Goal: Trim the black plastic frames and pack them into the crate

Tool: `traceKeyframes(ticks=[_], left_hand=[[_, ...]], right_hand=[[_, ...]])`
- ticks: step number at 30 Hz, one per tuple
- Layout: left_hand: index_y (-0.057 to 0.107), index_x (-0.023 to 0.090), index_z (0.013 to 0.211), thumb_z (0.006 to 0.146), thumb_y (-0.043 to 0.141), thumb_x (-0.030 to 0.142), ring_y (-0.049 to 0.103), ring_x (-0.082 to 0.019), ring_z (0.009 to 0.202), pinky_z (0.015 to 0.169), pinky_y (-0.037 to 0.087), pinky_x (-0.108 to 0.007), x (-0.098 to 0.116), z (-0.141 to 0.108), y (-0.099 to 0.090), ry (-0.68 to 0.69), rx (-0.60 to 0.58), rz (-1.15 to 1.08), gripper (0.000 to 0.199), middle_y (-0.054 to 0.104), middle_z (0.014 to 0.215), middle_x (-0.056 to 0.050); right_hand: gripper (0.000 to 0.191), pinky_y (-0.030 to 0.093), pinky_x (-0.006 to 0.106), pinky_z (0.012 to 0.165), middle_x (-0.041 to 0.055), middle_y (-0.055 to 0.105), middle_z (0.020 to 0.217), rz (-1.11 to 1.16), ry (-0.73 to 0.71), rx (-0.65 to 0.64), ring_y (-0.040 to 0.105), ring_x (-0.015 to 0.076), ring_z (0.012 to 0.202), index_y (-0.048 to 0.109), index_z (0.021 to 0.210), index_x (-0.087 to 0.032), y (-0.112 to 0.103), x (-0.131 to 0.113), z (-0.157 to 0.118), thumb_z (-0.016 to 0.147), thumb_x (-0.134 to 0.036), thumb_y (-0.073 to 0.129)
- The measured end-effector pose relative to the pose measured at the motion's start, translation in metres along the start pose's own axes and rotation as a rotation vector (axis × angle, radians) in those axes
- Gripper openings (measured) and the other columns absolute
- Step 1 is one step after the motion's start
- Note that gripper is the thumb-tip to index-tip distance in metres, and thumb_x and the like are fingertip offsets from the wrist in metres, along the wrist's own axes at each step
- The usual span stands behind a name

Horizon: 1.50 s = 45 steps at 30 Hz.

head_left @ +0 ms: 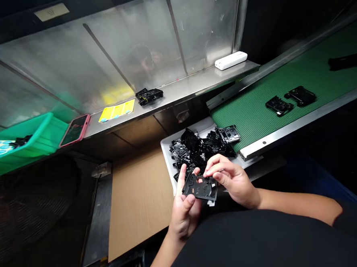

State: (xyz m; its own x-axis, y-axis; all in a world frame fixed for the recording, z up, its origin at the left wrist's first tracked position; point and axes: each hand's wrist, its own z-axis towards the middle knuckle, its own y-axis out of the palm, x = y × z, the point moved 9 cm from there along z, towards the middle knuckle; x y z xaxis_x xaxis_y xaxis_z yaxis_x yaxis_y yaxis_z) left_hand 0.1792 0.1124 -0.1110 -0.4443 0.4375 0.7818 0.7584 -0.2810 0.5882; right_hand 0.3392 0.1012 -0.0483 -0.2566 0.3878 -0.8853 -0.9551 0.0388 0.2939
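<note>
Close together, the left hand [184,207] and right hand [231,180] grip a flat black plastic frame [200,188] by opposite edges, its face turned up. Just beyond, at 12 o'clock, a heap of black plastic parts [194,148] lies in a white tray [202,126]; a green belt conveyor [255,100] runs at 2 o'clock.

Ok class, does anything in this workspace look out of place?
One black plastic part sits alone on the steel ledge, apart from the pile in the white tray and the green belt; a pink-cased phone lying nearby also looks odd among work items.
</note>
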Motion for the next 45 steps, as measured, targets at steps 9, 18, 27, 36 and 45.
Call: traceKeyframes(ticks=[9, 18, 27, 36, 45], left_hand=[[0.044, 0.037, 0.157, 0.102, 0.054, 0.051, 0.06, -0.033, 0.139, 0.121, 0.043, -0.055, -0.014, -0.001, 0.013, -0.212, 0.031, -0.276, 0.058, 0.055, 0.16, -0.007], [0.049, 0.03, 0.146, 0.1, 0.057, 0.059, 0.079, -0.028, 0.092, 0.08, 0.064, -0.041, -0.026, -0.005, 0.007, -0.374, 0.152, -0.203, 0.055, 0.077, 0.111, -0.009], [0.053, 0.027, 0.141, 0.098, 0.062, 0.057, 0.078, -0.028, 0.101, 0.091, 0.063, -0.043, -0.028, -0.003, 0.01, -0.364, 0.152, -0.22, 0.053, 0.077, 0.117, -0.01], [0.048, 0.029, 0.15, 0.102, 0.053, 0.059, 0.078, -0.029, 0.105, 0.092, 0.064, -0.043, -0.031, 0.003, 0.009, -0.367, 0.211, -0.174, 0.057, 0.079, 0.115, -0.01], [0.052, 0.028, 0.146, 0.102, 0.055, 0.057, 0.079, -0.028, 0.104, 0.091, 0.064, -0.041, -0.029, 0.005, 0.007, -0.376, 0.229, -0.168, 0.053, 0.078, 0.12, -0.01]], right_hand=[[0.015, 0.062, 0.04, 0.09, 0.0076, 0.065, 0.099, -0.03, -0.066, -0.129, 0.068, 0.019, 0.088, 0.083, 0.109, -0.027, 0.005, -0.004, -0.006, 0.1, -0.029, 0.071], [0.017, 0.061, 0.027, 0.069, 0.0028, 0.058, 0.094, -0.022, 0.132, -0.02, 0.067, 0.0119, 0.073, 0.083, 0.103, -0.023, -0.006, 0.008, 0.0, 0.102, -0.029, 0.068], [0.018, 0.061, 0.027, 0.068, 0.0022, 0.062, 0.095, 0.001, 0.196, 0.004, 0.066, 0.011, 0.071, 0.081, 0.101, -0.021, -0.014, 0.02, 0.001, 0.103, -0.032, 0.067], [0.02, 0.061, 0.028, 0.071, 0.0045, 0.064, 0.096, -0.07, 0.275, -0.039, 0.066, 0.016, 0.084, 0.08, 0.093, -0.02, -0.012, 0.026, 0.002, 0.1, -0.035, 0.071], [0.018, 0.057, 0.029, 0.075, 0.0043, 0.063, 0.094, -0.169, 0.25, -0.059, 0.065, 0.0167, 0.086, 0.08, 0.087, -0.019, -0.01, 0.029, 0.007, 0.098, -0.031, 0.073]])
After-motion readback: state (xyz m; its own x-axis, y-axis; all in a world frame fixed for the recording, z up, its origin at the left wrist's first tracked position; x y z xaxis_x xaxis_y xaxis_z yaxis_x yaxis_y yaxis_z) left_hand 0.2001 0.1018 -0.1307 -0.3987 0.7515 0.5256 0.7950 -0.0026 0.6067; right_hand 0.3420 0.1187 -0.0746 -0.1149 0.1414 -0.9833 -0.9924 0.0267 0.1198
